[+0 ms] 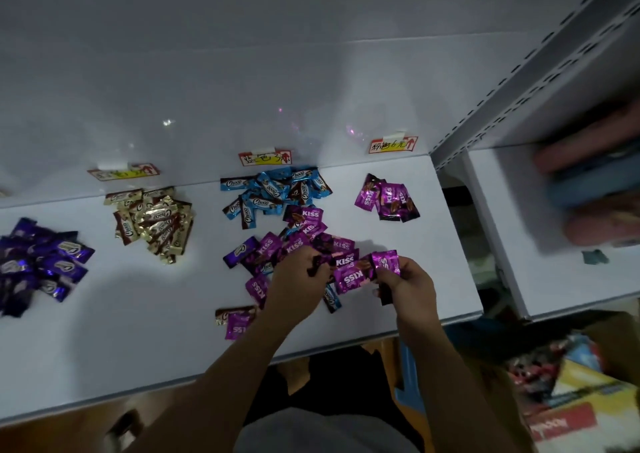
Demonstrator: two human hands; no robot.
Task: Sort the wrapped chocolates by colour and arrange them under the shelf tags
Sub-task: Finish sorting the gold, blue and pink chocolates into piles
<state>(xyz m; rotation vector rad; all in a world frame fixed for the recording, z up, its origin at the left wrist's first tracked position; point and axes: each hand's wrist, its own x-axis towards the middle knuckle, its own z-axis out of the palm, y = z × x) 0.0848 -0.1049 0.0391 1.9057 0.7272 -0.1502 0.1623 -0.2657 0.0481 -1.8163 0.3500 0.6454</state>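
Nearest, my right grip point(408, 286) pinched pink chocolates point(353, 277), likely for the rightmost tag point(393, 144); left grip point(298, 286) pinched a dark wrapper point(317, 263).

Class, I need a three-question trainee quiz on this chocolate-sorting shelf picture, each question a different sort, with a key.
1. True or false: the gold pile lies left of the light-blue pile.
2. Which colour are the wrappers that the right hand holds? A gold, B magenta, C light blue.
3. Fill in: the small magenta pile lies under the ____most tag.

Key: 1 true; 2 B; 3 right.
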